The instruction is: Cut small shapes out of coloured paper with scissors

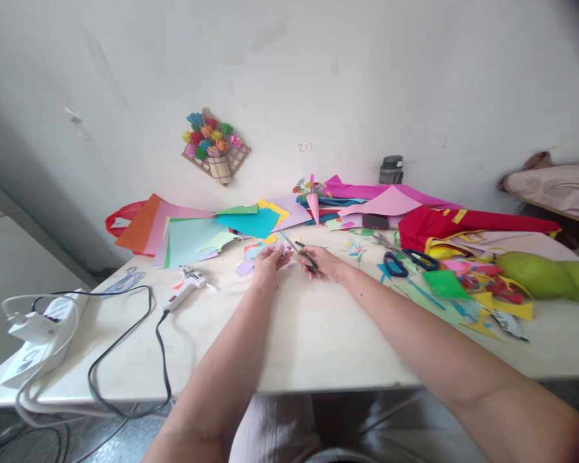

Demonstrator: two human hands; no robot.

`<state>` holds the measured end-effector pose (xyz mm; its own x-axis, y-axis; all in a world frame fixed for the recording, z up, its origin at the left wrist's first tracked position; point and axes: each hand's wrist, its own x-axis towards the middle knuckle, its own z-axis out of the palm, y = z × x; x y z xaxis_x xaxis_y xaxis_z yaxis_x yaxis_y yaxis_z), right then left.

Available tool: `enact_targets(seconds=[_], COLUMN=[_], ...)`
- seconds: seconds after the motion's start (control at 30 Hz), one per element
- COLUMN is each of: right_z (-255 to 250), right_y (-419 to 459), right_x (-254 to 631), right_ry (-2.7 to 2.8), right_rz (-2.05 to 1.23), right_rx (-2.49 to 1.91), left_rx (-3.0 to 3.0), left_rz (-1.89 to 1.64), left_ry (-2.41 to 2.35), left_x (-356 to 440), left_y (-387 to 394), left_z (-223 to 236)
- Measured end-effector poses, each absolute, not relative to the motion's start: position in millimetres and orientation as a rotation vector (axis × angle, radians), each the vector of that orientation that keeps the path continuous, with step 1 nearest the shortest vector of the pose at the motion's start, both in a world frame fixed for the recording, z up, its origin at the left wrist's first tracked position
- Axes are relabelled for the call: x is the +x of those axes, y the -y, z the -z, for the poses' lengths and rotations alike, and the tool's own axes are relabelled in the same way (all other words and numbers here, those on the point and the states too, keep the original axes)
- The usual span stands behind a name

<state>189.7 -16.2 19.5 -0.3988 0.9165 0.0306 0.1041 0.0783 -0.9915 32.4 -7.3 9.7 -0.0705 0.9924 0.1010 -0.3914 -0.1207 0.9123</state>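
Observation:
In the middle of the table, my right hand (321,262) is closed round the black handles of a pair of scissors (309,260). Their blades are parted and point up and left, towards my other hand. My left hand (271,260) pinches a small piece of pale purple paper (284,247) close to the blades; the fingers partly cover it. Just left of that hand lies a purple paper disc (246,267) among small coloured scraps. Behind both hands are a teal sheet (251,222) and a lilac sheet (294,215).
At left, a glue gun (186,292) rests with its black cord looping to a power strip (43,341). Blue-handled scissors (410,262) lie at right, beside scraps and a green cushion-like object (531,273). A pink paper cone with flowers (312,209) and a dark bottle (390,170) stand behind.

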Motion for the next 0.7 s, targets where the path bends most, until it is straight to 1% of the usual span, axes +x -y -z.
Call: enact_targets(seconds=[0.37, 0.7], right_z=[-27.1, -27.6], right_y=[13.3, 16.1], right_x=[201.2, 200.5], right_ry=[1.755, 1.772], right_rz=[-1.288, -1.309], right_rx=[-1.124, -1.08], left_rx=[1.072, 1.064], left_rz=[-1.353, -1.37], left_ry=[-0.881, -0.876], left_x=[30.4, 29.8], left_y=[10.8, 9.4], left_z=[-12.4, -9.2])
